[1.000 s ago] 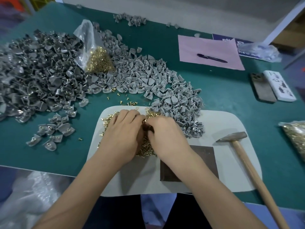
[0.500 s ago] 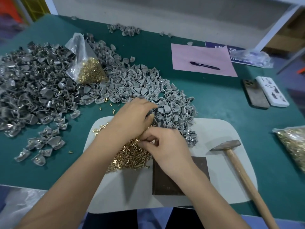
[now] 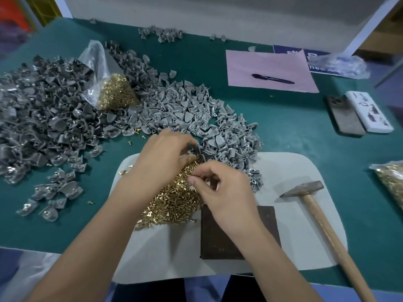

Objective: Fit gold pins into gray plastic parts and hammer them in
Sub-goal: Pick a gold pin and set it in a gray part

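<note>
pink paper [image 3: 270, 70] under black pen [image 3: 273, 78] | two phones [image 3: 359, 114] side by side, right | green table [image 3: 283, 131]

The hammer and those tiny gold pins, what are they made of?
Hammer: the head looks like dull gray metal, worn and unpolished; the handle looks like pale bare wood with visible grain. Pins: probably brass or brass-plated metal, since they shine bright yellow, though the exact metal is unclear.

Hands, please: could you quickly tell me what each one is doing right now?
Left hand: grips a gray plastic part.
Right hand: fingertips pinched together, contents cannot be told.
</note>
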Tool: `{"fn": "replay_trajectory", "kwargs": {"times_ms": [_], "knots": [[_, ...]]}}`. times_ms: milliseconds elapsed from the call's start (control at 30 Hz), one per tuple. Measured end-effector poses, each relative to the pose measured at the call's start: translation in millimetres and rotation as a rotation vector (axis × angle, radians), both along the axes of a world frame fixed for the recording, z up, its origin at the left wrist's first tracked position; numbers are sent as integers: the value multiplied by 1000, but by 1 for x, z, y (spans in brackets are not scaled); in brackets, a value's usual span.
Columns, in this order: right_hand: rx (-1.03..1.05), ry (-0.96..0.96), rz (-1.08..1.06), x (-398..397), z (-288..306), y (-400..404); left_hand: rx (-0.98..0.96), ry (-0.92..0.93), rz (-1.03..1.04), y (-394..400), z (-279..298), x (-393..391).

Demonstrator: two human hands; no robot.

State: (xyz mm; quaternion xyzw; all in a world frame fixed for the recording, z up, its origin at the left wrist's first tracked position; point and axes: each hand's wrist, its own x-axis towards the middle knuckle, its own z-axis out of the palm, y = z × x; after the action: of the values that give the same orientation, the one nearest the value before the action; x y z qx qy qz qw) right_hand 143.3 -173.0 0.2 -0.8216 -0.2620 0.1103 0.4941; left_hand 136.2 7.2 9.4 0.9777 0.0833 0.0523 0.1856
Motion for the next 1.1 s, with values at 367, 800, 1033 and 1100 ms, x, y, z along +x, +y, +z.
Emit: {"fn": "replay_trajectory", "kwargs": {"times_ms": [367,800,1033,1100], "knots": [[28,-28,8,0,4,0,-151,43,47,0,-6,10],[316,57,-392,-1,10,-42,-565,-178,67,-43,39,-10],[408,349,-515,-8,24,-89,-553,-130,-64,-99,27,-74],[395,436,-462,-12,27,-99,-447,-123,-66,-107,19,-86]]}}
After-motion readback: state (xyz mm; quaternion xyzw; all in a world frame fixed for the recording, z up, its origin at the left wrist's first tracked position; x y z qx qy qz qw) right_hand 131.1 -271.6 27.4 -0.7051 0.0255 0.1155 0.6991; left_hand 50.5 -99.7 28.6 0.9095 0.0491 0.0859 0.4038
